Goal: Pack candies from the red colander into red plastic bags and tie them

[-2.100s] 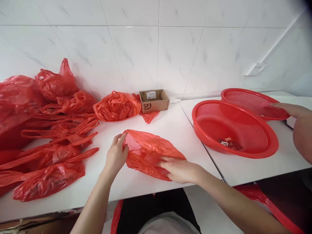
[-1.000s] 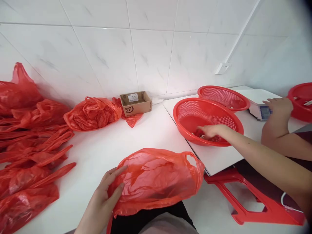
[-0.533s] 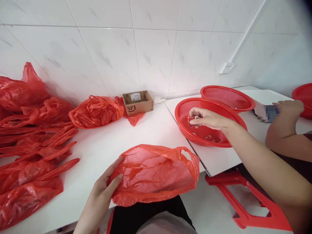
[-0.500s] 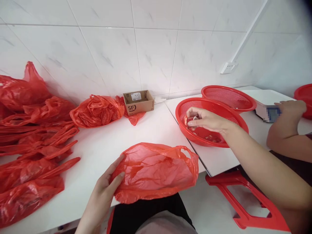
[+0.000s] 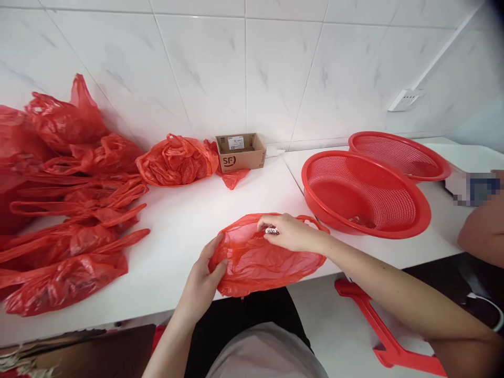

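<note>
A red plastic bag lies open at the front edge of the white table. My left hand grips its left rim between thumb and fingers. My right hand is closed on small wrapped items and hovers over the bag's mouth. To the right stands a large red mesh basket with a few small packets lying on its bottom.
A heap of red plastic bags covers the table's left side. A small cardboard box sits by the tiled wall. A second red basket stands behind the first. Another person's arm rests at far right. A red stool lies on the floor.
My right hand went from the bag into the red basket, picked up small items, and has come back over the bag's mouth. The left hand kept hold of the bag.
</note>
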Demonstrator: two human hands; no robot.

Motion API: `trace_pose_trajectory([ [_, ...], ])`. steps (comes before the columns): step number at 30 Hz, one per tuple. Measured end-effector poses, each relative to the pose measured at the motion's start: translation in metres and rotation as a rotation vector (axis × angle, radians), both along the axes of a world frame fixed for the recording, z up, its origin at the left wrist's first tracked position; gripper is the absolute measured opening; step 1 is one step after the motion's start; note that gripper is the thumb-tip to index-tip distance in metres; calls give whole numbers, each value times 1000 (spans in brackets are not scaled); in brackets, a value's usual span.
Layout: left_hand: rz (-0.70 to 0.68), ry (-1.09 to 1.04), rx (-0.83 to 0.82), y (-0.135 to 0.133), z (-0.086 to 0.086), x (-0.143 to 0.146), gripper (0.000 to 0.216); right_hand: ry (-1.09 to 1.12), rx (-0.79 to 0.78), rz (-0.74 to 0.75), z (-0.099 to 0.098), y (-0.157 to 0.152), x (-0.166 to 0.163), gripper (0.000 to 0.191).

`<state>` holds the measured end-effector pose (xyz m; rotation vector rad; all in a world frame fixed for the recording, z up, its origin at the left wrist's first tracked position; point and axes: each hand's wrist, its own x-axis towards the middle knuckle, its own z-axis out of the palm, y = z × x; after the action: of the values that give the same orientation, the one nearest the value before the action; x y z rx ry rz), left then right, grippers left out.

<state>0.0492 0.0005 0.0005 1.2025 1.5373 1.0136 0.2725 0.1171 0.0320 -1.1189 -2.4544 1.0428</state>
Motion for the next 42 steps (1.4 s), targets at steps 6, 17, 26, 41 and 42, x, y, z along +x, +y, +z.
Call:
trace_pose_trajectory([
  [6,1,27,21,2,-2,-6,59,194,-239,-110,17,2,12,15],
  [17,0,3,0,3,-10,-8,61,793,-980,-146,25,-21,8,45],
  [26,3,72,26,3,-9,-6,60,679,-899,-85,8,-21,6,41],
  [41,-126,-210,209,-12,37,21,37,661,620,93,19,-69,-16,38],
  [42,-160,-341,184,-12,37,23,39,641,693,98,19,-70,-17,39],
])
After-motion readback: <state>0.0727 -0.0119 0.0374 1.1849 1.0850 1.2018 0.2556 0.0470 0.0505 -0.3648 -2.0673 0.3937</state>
